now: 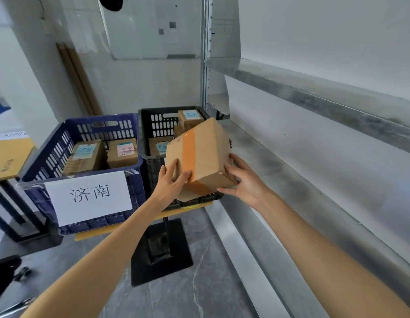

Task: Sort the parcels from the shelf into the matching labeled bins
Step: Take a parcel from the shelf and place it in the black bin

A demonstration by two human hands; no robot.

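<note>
Both hands hold one brown cardboard box (206,148), sealed with a band of tan tape. The left hand (173,180) grips its near left face: the fingers (187,175) are curled narrowly and laid over the tape band, with the palm against the lower corner. The right hand (245,183) holds the opposite side with its fingers spread somewhat wider up the right face and its thumb tucked under the bottom edge.

The box sits tilted between the two palms, one corner pointing up. It is off any surface, over the front right corner of the black slotted plastic crate (146,134). Smaller labelled cardboard parcels (190,117) lie inside that crate behind it.

Just left stands a blue slotted plastic crate (103,119), touching the black one. It carries a white paper label (90,196) printed 济南 and holds two more parcels. Both crates rest on a yellow table (192,205). To the right, the grey metal shelf (291,171) runs alongside, its front edge close beside the right hand.
</note>
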